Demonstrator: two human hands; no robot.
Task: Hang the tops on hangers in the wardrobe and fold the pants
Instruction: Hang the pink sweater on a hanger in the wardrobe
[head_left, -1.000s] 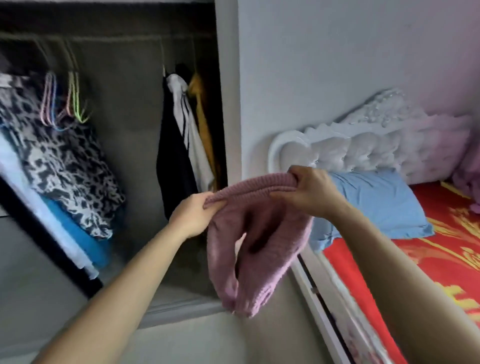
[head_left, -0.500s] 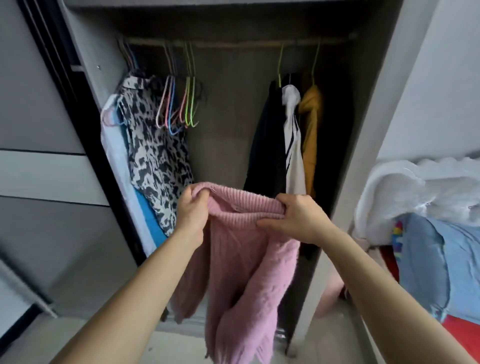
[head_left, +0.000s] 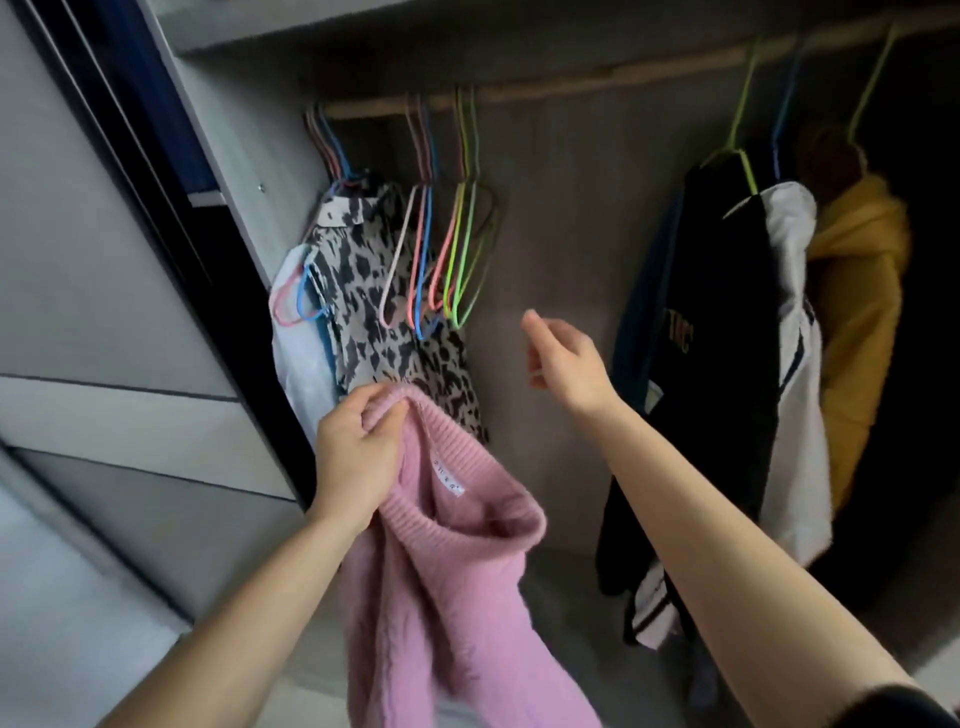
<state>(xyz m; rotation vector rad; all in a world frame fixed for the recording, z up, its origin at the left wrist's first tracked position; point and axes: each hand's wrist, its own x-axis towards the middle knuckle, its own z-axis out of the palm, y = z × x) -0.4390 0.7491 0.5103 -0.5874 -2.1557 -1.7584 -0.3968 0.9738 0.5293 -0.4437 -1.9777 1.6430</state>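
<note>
A pink knitted sweater (head_left: 457, 582) hangs from my left hand (head_left: 358, 457), which grips its ribbed collar in front of the open wardrobe. My right hand (head_left: 561, 358) is free, fingers apart, raised to the right of a bunch of empty coloured wire hangers (head_left: 441, 260). Those hangers dangle from the wooden rail (head_left: 597, 83); my right hand does not touch them.
A leopard-print top (head_left: 374, 322) and a white garment (head_left: 296, 364) hang at the rail's left end. A black jacket (head_left: 701, 364), a white top (head_left: 795, 389) and a mustard top (head_left: 857, 312) hang at the right. The grey sliding door (head_left: 104, 312) stands at the left.
My right hand has let go of the sweater collar and risen toward the empty hangers. The sweater now hangs from my left hand alone. The view has moved closer to the wardrobe.
</note>
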